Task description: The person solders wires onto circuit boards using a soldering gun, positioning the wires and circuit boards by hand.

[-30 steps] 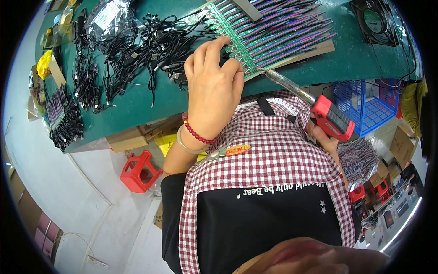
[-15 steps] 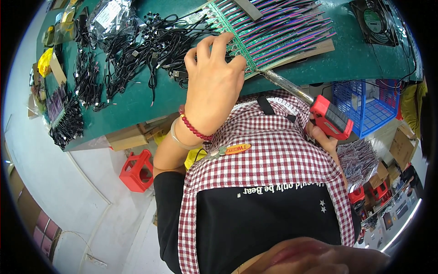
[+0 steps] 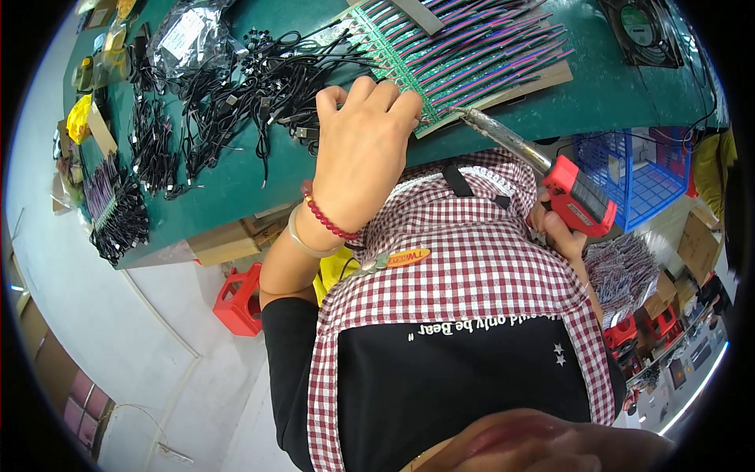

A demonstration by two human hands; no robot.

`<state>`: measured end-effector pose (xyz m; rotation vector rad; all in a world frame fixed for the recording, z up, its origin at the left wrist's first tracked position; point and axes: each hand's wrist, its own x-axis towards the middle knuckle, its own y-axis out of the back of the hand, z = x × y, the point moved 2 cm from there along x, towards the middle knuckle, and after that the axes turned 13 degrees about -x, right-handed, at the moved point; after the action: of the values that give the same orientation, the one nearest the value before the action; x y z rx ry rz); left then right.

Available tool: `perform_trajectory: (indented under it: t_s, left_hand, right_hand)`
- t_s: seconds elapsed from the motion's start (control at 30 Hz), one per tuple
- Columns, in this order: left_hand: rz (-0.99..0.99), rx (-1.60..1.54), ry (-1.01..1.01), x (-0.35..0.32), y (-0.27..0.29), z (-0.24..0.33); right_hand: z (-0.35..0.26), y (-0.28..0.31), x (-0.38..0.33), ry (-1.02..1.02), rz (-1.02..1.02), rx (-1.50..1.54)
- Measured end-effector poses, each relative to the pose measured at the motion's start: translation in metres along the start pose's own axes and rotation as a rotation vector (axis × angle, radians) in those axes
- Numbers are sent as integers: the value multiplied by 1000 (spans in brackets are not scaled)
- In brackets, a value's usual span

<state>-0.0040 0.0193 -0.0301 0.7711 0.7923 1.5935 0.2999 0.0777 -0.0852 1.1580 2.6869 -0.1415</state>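
My left hand is bent over the near left corner of a green circuit board strip, its fingers curled together. Whatever the fingertips pinch is hidden beneath the hand. In my right hand is a soldering iron with a red and black body. Its metal shaft points up and left, and the tip is beside the board's near end, close to the wires; contact cannot be made out. Rows of pink, blue and dark wires run rightward from the board. A grey metal bar lies across its far part.
Black USB cables are heaped left of the board, near a clear plastic bag. A finished-looking bundle of wires hangs at the table's left edge. A black fan lies at far right; a blue crate stands below.
My left hand has drawn back slightly toward me, its fingers curling from a spread reach. The soldering iron's tip has shifted a little up and right relative to the board.
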Motion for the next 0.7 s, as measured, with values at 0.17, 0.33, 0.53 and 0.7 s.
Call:
perform_trajectory:
  t_s: [0.17,0.33,0.53,0.7]
  left_hand:
    - [27,-133,64,-2,-5,-4]
    - [86,-170,39,1,-10,-8]
    - [42,-208,40,5,-5,-12]
    - [-105,-192,14,11,-1,-13]
  right_hand:
    - [-2,-1,4,11,-9,85]
    - [6,6,-3,-48,26,-8]
    - [-13,0,-1,-28,68,-258]
    - [-1,5,-4,-67,17,-151]
